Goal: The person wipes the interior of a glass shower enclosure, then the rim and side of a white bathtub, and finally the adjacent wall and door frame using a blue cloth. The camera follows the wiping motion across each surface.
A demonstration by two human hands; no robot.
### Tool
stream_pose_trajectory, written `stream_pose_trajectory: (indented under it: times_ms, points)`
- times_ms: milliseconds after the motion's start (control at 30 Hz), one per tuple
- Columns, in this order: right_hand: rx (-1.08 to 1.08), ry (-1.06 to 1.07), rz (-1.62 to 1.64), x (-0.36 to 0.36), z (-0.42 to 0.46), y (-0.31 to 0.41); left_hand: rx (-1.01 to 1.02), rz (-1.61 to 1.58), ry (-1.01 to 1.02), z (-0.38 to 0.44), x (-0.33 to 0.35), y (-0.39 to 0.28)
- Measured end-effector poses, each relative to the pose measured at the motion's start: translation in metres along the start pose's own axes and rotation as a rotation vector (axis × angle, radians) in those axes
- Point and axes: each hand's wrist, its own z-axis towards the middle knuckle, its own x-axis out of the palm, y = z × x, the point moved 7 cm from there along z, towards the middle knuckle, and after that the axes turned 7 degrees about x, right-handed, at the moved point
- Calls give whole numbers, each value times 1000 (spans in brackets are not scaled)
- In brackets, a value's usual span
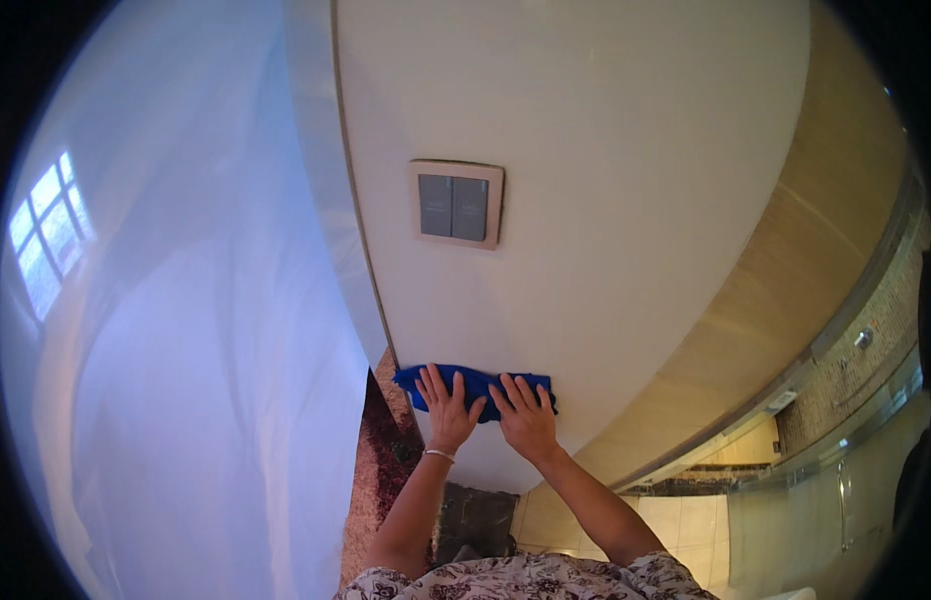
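A blue cloth (480, 381) is spread in a crumpled band against the white wall (585, 262). My left hand (448, 412) presses on its left part with the fingers fanned out, and a light-coloured bracelet (439, 454) circles that wrist. On the cloth's right part lies my right hand (527, 420), its fingers also spread. Both hands hold the cloth to the wall, side by side with a small gap between them. Higher up is a double light switch (456, 204) with grey rockers in a pinkish frame. The cloth's left end reaches the wall's edge.
A pale bluish surface (210, 375) fills the left, with a paned window (51, 232) at its far side. Below are patterned carpet (360, 517), a dark stone threshold (477, 517) and light floor tiles (683, 521). At right stand a mosaic wall (818, 405) and a glass panel with a metal handle (844, 510).
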Motion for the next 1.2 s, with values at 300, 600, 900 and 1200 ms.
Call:
stream_pose_trajectory:
  times_ms: [300,600,900,1200]
  points:
    - [113,-156,21,-63,72,-25,-16,-11,-145,94,-16,-20]
    - [242,-56,-25,-38,-6,-46,57,-28,82,40,17,-61]
    - [309,-350,-72,-102,43,-102,68,-70,47,136,2,-111]
    - [312,-249,6,-63,-42,-101,332,0,183,74,36,-129]
